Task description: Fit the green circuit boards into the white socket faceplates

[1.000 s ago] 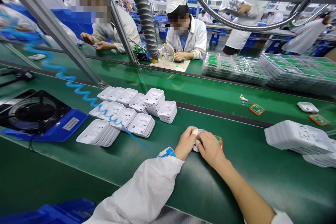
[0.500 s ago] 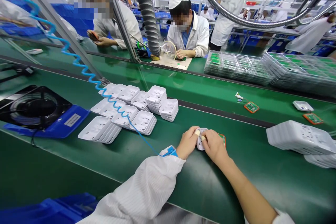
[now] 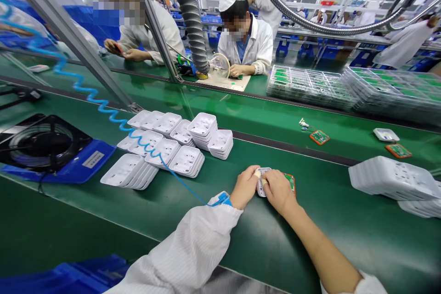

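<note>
In front of me a small white plastic housing (image 3: 262, 190) rests on the green bench. My left hand (image 3: 244, 188) grips it from the left side, thumb on its top edge. Curled over its right part, my right hand (image 3: 279, 191) presses fingers and thumb onto it; whether a small part sits under those fingertips is hidden. Both thumbs wear pale finger covers. A green circuit board with an orange edge (image 3: 292, 183) lies just right of the housing, partly behind my right hand. A blue wrist strap (image 3: 222, 199) with a coiled cord circles my left wrist.
Stacked white housings (image 3: 188, 161) stand to the left, and another stack (image 3: 392, 179) to the right. A black fan (image 3: 48, 140) sits far left. Beyond the bench, a green belt (image 3: 255, 117) carries a circuit board (image 3: 319, 137) and a housing (image 3: 386, 135). Co-workers sit opposite.
The loose boards, the connector and the housing on the belt have shifted left. My hands stay on the white housing, barely moved; slightly more of the board beside it shows.
</note>
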`<act>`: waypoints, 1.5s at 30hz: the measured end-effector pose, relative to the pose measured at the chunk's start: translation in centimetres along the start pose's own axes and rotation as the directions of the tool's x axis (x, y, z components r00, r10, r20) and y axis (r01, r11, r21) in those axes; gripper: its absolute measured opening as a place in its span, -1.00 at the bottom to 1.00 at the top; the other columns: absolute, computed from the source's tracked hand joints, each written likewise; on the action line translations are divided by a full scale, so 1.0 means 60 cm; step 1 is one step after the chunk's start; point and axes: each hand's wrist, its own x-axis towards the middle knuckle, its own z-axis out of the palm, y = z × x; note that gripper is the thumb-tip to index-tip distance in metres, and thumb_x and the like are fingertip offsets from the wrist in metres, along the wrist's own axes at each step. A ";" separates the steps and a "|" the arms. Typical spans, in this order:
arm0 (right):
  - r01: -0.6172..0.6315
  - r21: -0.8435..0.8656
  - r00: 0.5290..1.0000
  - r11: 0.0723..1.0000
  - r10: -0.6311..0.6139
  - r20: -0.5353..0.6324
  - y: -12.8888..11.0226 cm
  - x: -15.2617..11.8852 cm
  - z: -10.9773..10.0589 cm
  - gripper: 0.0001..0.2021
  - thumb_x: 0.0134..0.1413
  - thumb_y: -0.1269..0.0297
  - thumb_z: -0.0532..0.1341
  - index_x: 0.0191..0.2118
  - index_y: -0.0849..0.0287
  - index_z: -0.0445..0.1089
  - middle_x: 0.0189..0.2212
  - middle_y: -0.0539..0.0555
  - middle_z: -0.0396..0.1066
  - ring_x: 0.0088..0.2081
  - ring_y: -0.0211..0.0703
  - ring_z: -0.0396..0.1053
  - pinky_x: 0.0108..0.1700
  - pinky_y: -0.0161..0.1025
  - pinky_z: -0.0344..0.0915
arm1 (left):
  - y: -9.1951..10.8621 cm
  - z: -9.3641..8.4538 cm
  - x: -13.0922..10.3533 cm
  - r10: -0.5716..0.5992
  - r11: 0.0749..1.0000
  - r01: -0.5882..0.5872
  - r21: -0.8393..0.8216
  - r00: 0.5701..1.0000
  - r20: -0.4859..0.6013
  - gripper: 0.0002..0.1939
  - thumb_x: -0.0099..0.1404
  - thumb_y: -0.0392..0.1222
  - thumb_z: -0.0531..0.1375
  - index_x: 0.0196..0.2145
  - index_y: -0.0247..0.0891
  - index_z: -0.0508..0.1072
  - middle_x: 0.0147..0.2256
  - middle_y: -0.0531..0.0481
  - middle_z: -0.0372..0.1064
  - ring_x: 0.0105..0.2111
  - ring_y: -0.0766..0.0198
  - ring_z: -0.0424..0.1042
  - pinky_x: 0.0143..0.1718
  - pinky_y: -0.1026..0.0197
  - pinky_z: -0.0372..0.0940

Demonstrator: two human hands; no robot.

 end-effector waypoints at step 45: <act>-0.101 -0.097 0.995 0.990 0.103 0.016 0.024 -0.010 -0.040 -0.66 -0.04 0.18 0.21 -0.13 0.18 0.20 -0.21 0.17 0.31 -0.20 -0.03 0.21 -0.22 -0.16 0.08 | 0.043 -0.031 -0.006 0.221 0.930 -0.291 0.226 0.932 0.289 -0.63 0.23 -0.20 0.00 -0.01 -0.19 0.34 -0.05 -0.01 0.37 -0.10 0.22 0.34 -0.06 0.22 0.20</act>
